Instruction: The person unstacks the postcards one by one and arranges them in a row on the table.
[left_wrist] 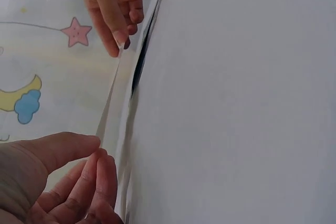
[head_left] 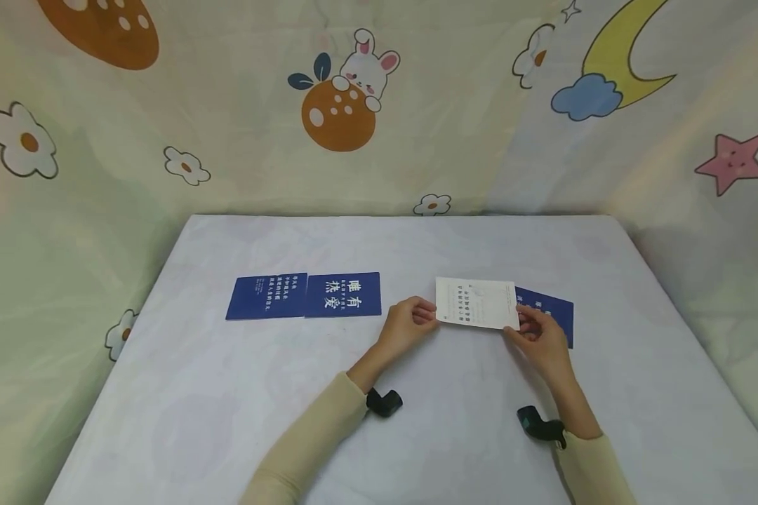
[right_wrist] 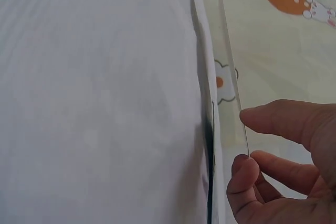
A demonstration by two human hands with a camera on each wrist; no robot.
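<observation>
A white card [head_left: 476,301] with printed dark characters is stretched between both hands. My left hand [head_left: 406,326] pinches its left edge between thumb and fingers. At the lower right corner, my right hand [head_left: 541,344] pinches it the same way. Both wrist views show the card [left_wrist: 109,100] nearly edge-on as a thin strip, raised over the table. Behind the right hand lies a blue card [head_left: 557,319] with white characters, partly covered by the white card and the fingers.
Two more blue cards, one [head_left: 249,298] at the left and one [head_left: 369,294] beside it, lie edge to edge on the white-covered table [head_left: 227,393]. A cartoon-printed cloth [head_left: 246,105] hangs behind the table. Black wrist devices [head_left: 385,403] sit at the sleeve cuffs.
</observation>
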